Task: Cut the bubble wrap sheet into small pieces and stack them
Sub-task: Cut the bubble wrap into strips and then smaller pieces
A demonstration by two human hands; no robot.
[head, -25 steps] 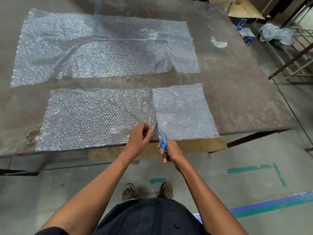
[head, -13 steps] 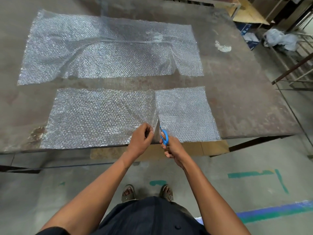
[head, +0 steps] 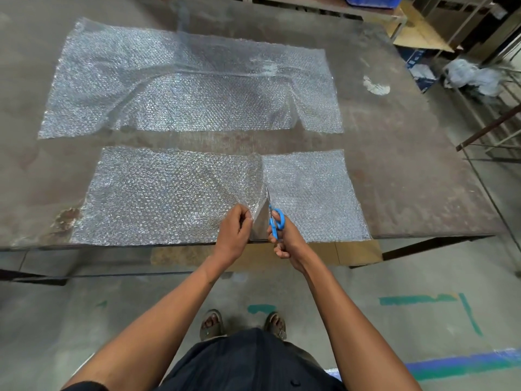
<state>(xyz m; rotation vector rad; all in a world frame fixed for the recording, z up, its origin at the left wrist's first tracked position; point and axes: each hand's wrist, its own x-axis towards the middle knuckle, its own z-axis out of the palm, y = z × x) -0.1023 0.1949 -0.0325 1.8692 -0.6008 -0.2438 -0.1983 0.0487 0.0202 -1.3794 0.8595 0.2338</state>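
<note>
A strip of bubble wrap (head: 169,196) lies along the near edge of the metal table (head: 408,179). A cut runs up through it, with a smaller part (head: 310,193) to the right of the cut. My left hand (head: 235,230) pinches the lifted edge of the wrap just left of the cut. In my right hand (head: 287,238) I grip blue-handled scissors (head: 275,220), whose blades point up into the cut. A larger bubble wrap sheet (head: 191,88), with a notch cut in its right part, lies flat further back.
A white scrap (head: 376,86) lies on the table at the right. Cardboard (head: 355,251) sits under the table's near edge. Metal racks (head: 490,119), a crumpled plastic bag (head: 473,77) and boxes stand to the right. My sandalled feet (head: 242,323) are on the concrete floor.
The scissors have moved further up along the cut, and the wrap edge beside my left hand is lifted higher. My head has come closer to the table.
</note>
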